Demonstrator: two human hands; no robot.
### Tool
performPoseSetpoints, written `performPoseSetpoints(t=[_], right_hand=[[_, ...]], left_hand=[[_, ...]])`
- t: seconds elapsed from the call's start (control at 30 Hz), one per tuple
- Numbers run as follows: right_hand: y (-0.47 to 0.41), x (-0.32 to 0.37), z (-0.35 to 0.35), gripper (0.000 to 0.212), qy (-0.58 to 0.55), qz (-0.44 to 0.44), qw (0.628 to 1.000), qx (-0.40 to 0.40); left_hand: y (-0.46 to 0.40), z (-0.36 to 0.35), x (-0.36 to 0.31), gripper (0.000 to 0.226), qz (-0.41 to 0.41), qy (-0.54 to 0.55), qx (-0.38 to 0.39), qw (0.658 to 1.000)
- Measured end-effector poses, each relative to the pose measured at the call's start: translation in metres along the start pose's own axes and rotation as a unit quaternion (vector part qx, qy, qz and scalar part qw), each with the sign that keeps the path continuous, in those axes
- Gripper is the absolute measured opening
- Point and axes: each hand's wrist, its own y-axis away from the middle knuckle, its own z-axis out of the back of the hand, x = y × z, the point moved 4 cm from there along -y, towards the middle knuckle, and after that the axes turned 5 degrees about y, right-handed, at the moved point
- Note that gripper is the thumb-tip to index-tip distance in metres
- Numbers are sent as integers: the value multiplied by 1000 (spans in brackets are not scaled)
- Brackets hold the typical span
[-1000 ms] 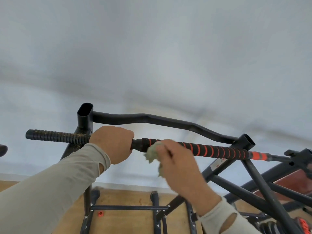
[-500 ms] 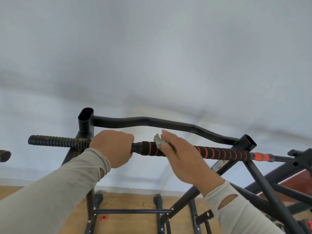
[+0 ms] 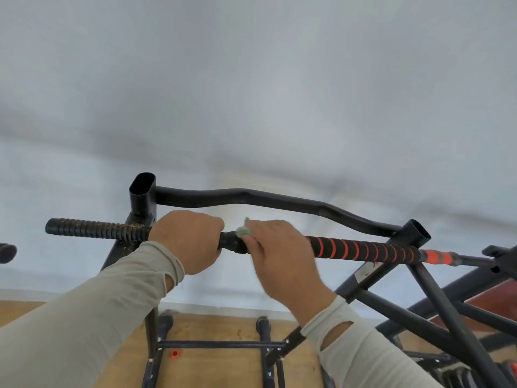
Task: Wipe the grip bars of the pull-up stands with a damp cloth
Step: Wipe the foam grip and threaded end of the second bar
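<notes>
A black pull-up stand fills the lower half of the head view. Its grip bar (image 3: 363, 250) runs left to right, wrapped in black foam with orange spiral stripes on the right and worn black ribbed foam on the left end (image 3: 95, 230). My left hand (image 3: 187, 238) grips the bar just right of the left upright. My right hand (image 3: 279, 253) lies over the bar right beside it and presses a small pale green cloth (image 3: 244, 231) against the foam. Only a corner of the cloth shows beyond my fingers.
A bent black upper bar (image 3: 279, 199) runs behind the grip bar between two open-topped uprights (image 3: 142, 196). Black frame struts (image 3: 436, 303) cross at the right. Base rails (image 3: 221, 344) stand on a wooden floor, with a white wall behind.
My right hand has slid the cloth leftward along the bar, from under the foam to on top of it, ending close against my left hand. My left hand has kept its grip.
</notes>
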Motion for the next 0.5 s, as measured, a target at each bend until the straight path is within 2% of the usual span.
performPoseSetpoints(t=[0.1, 0.2, 0.3, 0.37, 0.43, 0.5], right_hand=[[1, 18, -5, 24, 20, 64, 997, -23], [7, -13, 9, 27, 65, 88, 994, -7], [13, -71, 32, 12, 132, 12, 990, 39], [19, -96, 45, 15, 132, -52, 987, 74], [19, -92, 48, 21, 117, -53, 990, 58], [16, -53, 36, 20, 115, -30, 993, 11]], left_hand=[[1, 2, 0, 22, 2, -13, -11, 1000], [1, 3, 2, 18, 6, -5, -2, 1000], [1, 2, 3, 13, 12, 1, 4, 1000], [0, 0, 3, 12, 14, 7, 2, 1000], [-1, -1, 4, 12, 14, 12, 7, 1000], [-1, -1, 3, 13, 13, 13, 9, 1000]])
